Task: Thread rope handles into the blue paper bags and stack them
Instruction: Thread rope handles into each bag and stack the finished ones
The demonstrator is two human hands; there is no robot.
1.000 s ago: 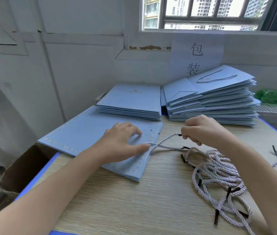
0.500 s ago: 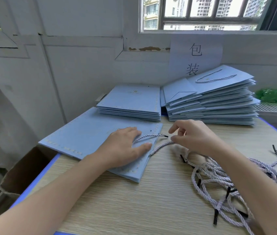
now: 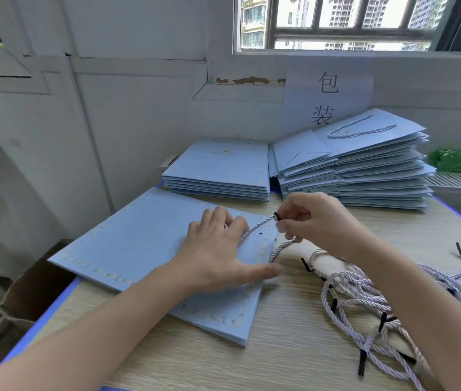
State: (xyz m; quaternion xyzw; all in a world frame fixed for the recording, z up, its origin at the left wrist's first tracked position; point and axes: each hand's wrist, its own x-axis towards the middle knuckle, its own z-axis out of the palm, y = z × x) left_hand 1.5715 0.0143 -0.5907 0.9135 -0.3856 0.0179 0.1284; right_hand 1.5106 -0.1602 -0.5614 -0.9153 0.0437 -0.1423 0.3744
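A flat blue paper bag [image 3: 144, 244] is lying on the left half of the wood-grain surface [image 3: 251, 362], one corner overhanging the left edge. The left hand [image 3: 218, 255] is resting palm-down on the bag near its punched edge, fingers spread and nearly straight, thumb extended toward the right — it is pressing the bag, not gripping it.

The right hand [image 3: 316, 221] is hovering just above the bag's right edge, fingers curled, pinching the black-tipped end of a lilac rope handle [image 3: 260, 224] between thumb and fingertips. The rope is running from that pinch across the bag toward the left hand's fingers, then looping back off the bag's edge to the right. Two small dark holes are showing in the bag just below the rope.

A tangle of loose ropes [image 3: 364, 300] with black tips is lying on the surface near the right edge, partly under the right forearm.

At the far edge, two stacks are sitting side by side — a low stack of flat bags [image 3: 218, 170] on the left, and a taller stack of finished bags [image 3: 359, 170] on the right, its top bag showing a threaded handle. A paper sign [image 3: 328, 94] is hanging on the wall behind the taller stack.
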